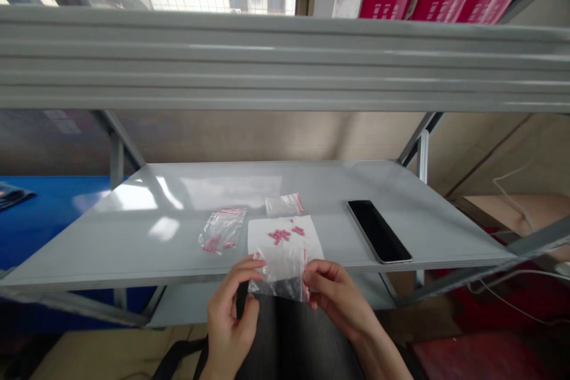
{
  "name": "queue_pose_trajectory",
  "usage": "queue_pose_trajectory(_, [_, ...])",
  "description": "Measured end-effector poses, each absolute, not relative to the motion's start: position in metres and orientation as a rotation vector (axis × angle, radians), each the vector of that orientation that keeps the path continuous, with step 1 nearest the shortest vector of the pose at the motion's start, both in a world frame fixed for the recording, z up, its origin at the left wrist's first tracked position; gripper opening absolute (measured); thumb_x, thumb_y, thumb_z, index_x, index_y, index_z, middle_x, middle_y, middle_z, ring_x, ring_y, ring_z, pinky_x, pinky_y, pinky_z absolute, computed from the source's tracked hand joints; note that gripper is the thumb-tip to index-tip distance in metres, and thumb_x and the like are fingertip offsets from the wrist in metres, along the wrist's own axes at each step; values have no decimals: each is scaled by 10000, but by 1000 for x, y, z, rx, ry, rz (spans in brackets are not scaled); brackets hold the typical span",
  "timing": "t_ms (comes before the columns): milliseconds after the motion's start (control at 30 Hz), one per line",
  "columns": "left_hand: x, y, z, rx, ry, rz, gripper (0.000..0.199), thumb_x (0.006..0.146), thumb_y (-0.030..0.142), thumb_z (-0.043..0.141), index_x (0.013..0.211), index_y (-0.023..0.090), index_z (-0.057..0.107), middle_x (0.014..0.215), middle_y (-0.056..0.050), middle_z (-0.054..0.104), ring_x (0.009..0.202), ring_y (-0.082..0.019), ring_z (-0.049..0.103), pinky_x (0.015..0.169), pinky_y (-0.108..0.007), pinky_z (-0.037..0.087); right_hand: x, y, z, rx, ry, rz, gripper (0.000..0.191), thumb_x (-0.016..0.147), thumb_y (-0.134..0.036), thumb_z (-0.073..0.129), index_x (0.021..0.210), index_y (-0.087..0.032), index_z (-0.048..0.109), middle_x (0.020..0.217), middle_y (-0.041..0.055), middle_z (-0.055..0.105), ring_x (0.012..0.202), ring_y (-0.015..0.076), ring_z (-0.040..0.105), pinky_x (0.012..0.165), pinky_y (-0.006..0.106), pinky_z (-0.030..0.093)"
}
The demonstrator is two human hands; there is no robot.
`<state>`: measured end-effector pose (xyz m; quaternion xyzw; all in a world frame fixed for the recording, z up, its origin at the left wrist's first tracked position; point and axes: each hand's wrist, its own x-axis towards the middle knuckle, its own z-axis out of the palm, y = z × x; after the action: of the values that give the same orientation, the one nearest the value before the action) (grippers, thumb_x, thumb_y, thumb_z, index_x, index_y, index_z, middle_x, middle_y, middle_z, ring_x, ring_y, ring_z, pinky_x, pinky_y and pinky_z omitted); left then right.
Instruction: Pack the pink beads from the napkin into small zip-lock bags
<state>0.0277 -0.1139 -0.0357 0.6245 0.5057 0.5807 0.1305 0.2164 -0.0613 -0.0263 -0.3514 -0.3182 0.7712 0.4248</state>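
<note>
Pinching a clear, red-striped plastic bag (284, 276), the right hand (338, 294) faces the spread left hand (232, 314). Small pink pieces (279, 236) lie beyond.

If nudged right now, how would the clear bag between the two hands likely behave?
The clear bag would probably bend or flop, since its film looks thin and creased. It is likely light: the white sheet shows through it. Its glossy surface may be slippery.
</note>
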Motion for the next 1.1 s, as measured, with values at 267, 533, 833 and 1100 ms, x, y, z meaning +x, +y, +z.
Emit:
queue_pose_trajectory(267, [50,-125,-5,1881,1501,1512,121,860,184,547,754,242,536,638,28,574,576,-145,582,534,-234,481,198,-79,-18,-866,-902,1899,352,582,-418,920,599,-142,703,513,-12,605,439,56,463,401,157,357])
queue_pose_trajectory(533, [57,-119,10,2013,1537,1328,246,889,226,557,649,222,504,565,34,557,503,-120,568,484,-198,434,194,-85,-16,-997,-1152,1699,263,583,-321,897,572,-149,697,548,-10,645,450,58,440,415,161,358])
queue_pose_trajectory(833, [49,-124,18,2065,1478,1170,245,879,157,498,646,228,515,551,33,593,463,-119,568,451,-194,412,205,-83,-11,-1020,-1242,1699,293,627,-420,871,625,-165,726,581,6,653,486,97,515,447,197,437])
queue_pose_trajectory(1100, [59,-127,6,2282,1663,1251,275,777,116,494,582,239,343,475,36,464,402,-130,490,403,-247,311,206,-96,-2,-1111,-1466,1387,231,756,-322,728,614,-180,613,596,2,603,537,128,527,494,224,392])
